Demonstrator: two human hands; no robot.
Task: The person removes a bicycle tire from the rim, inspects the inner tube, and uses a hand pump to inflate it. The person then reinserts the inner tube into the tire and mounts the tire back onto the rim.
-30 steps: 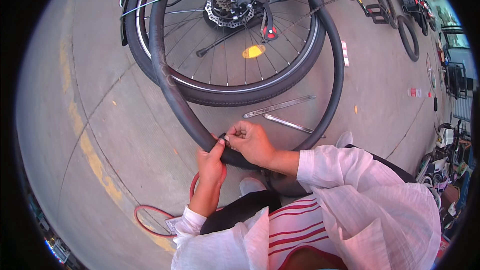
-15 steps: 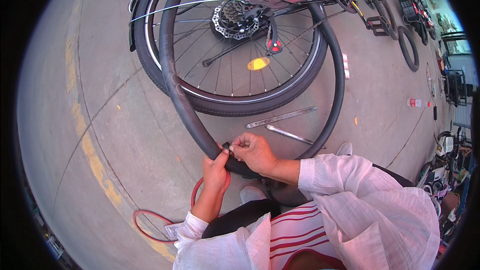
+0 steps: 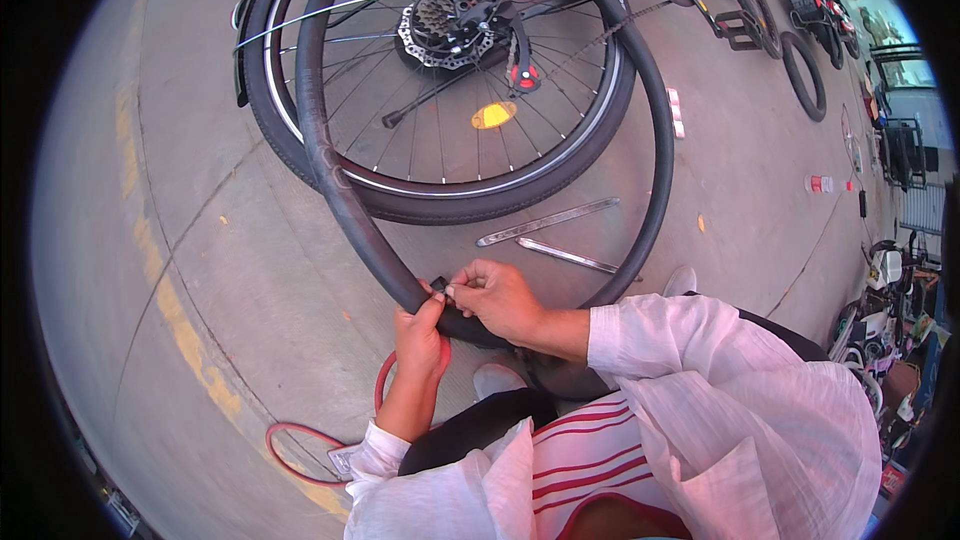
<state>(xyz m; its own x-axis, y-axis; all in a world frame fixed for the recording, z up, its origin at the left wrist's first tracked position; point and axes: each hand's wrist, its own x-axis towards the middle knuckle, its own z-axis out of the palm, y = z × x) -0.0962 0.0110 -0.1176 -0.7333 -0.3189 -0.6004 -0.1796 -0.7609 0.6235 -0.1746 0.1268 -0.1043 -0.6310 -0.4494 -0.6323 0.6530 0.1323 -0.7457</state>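
Observation:
A large black bicycle inner tube (image 3: pixel 318 140), plump and round, forms a loop in front of me. My left hand (image 3: pixel 421 338) is closed around its near side, thumb on top. Beside that thumb, the bent fingers of my right hand (image 3: pixel 505 302) pinch a small dark piece (image 3: pixel 439 283) at the tube's surface. Its exact kind is too small to make out. Beyond my hands the bicycle's rear wheel (image 3: pixel 455 212) lies across the loop, tyre on. Two metal tyre levers, one longer (image 3: pixel 548 221) and one shorter (image 3: pixel 568 255), rest on the ground inside the loop.
A red hose (image 3: pixel 384 380) runs from beside my left wrist to the lower left. A pink-and-white strip (image 3: pixel 675 113) and a bottle (image 3: pixel 820 184) lie to the right. Another tyre (image 3: pixel 804 77) and parked bikes are farther off. Assorted parts (image 3: pixel 890 325) crowd the right edge.
The whole view has shifted slightly, so the wheel and levers appear a little more to the left and higher. Both hands keep their hold at the same stretch of tube.

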